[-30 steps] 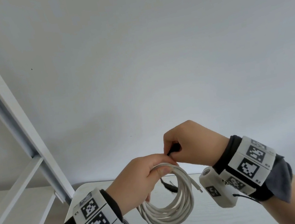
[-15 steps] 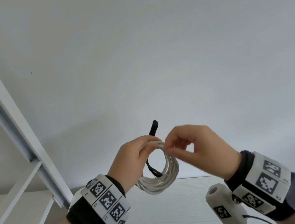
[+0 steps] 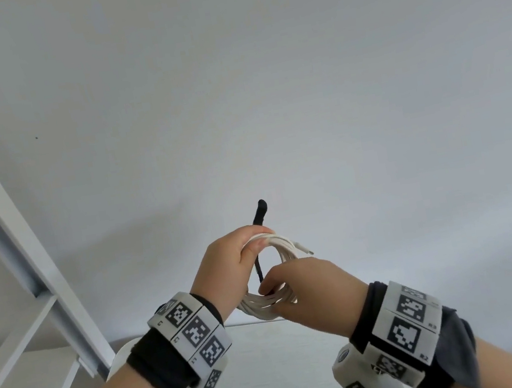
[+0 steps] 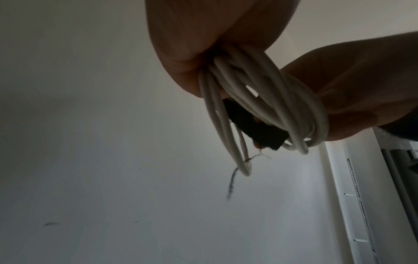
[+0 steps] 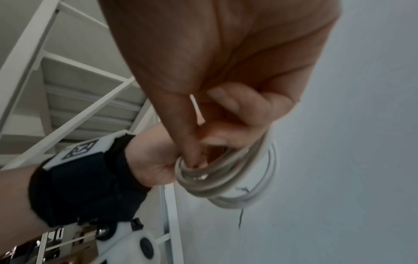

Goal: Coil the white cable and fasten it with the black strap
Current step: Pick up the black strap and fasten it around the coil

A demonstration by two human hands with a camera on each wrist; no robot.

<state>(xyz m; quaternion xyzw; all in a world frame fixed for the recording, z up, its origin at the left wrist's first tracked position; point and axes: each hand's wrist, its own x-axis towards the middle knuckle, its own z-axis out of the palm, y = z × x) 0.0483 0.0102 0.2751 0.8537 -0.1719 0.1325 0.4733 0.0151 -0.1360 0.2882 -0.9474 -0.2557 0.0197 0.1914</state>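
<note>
The white cable (image 3: 285, 247) is wound into a small coil held in the air over the table. My left hand (image 3: 232, 265) grips the coil's top, thumb pressed over the strands. The black strap (image 3: 260, 213) sticks up behind that hand and hangs down across the coil's opening. My right hand (image 3: 308, 290) pinches the coil's bottom, index finger inside the loop and thumb beneath, its fingertips meeting the strap's lower end. In the left wrist view the strap (image 4: 255, 128) shows between the cable (image 4: 267, 96) strands. In the right wrist view the cable (image 5: 226, 182) loops around my right hand (image 5: 226, 62).
A white table (image 3: 276, 366) lies below the hands. A white shelf frame (image 3: 14, 254) stands at the left. A plain grey wall fills the background.
Both hands lifted the coil higher. My right hand let go at the coil's top and dropped to its bottom, by the strap's lower end. The strap's upper end now stands free above my left hand.
</note>
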